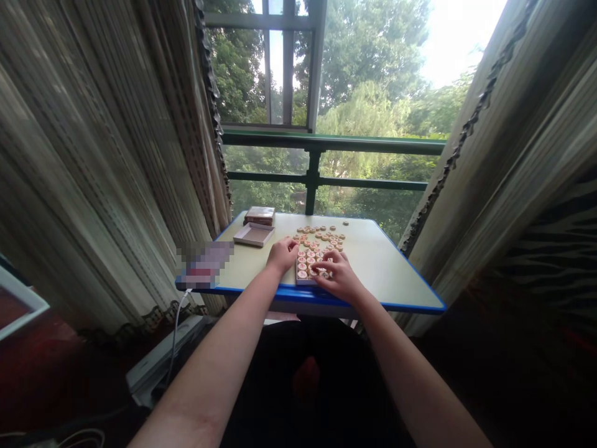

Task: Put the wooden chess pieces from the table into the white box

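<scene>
Round Chinese chess pieces [302, 274] with red and dark characters fill rows in a shallow, pale box [305, 282] near the table's front edge. My right hand [342, 275] is over the box's right half, fingers bent and apart, tips at the pieces; it hides part of the rows. At the box's upper left corner is my left hand [282, 255], its fingers pinched together. Whether a piece is between those fingers, I cannot make out. More loose chess pieces [323, 236] lie scattered just beyond the box, some overlapping.
On the pale table [387, 267] with blue edging, an open box lid or tray [254, 235] lies left, before a stacked box [260, 215]. A blurred-out flat object [205, 264] with a white cable [176, 323] rests at the left corner. One piece [346, 223] sits far back.
</scene>
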Action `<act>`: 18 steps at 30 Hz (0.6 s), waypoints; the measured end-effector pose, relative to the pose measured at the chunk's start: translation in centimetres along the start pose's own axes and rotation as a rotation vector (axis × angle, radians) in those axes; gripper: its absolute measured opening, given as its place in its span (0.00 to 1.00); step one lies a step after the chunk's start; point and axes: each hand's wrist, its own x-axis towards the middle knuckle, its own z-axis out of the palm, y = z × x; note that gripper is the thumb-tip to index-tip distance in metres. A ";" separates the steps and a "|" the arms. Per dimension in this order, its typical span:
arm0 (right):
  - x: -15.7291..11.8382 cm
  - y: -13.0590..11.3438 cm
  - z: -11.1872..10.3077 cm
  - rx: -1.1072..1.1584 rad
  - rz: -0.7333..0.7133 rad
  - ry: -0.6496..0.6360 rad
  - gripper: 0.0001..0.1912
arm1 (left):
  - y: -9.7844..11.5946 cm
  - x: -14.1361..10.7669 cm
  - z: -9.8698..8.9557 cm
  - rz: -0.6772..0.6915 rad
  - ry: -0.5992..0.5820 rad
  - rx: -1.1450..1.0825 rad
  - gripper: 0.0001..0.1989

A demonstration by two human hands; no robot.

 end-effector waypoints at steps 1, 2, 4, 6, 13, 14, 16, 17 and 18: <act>0.0 0.0 0.0 0.000 -0.002 -0.002 0.11 | 0.1 0.0 -0.1 -0.002 -0.002 0.008 0.10; 0.0 -0.1 0.0 -0.002 -0.005 -0.002 0.11 | 0.2 0.0 -0.1 -0.003 -0.002 0.015 0.10; 0.0 -0.1 0.0 -0.006 -0.007 -0.002 0.10 | 0.2 -0.1 -0.1 -0.003 -0.006 0.023 0.10; 0.0 -0.2 0.0 -0.011 -0.006 -0.004 0.10 | 0.2 -0.1 -0.1 -0.005 -0.010 0.019 0.10; 0.0 0.0 0.1 0.017 0.014 -0.024 0.10 | 0.0 -0.1 0.1 -0.001 -0.015 -0.017 0.10; 0.0 0.0 0.1 0.019 0.016 -0.026 0.10 | 0.0 -0.1 0.1 -0.001 -0.015 -0.015 0.10; 0.0 0.0 0.1 0.020 0.020 -0.031 0.10 | 0.0 -0.1 0.1 0.001 -0.015 -0.011 0.10; 0.0 0.1 0.1 0.017 0.020 -0.034 0.10 | 0.0 -0.1 0.1 -0.001 -0.014 -0.009 0.10; 0.0 0.1 0.1 0.015 0.020 -0.038 0.10 | 0.0 -0.1 0.1 -0.004 -0.014 -0.008 0.10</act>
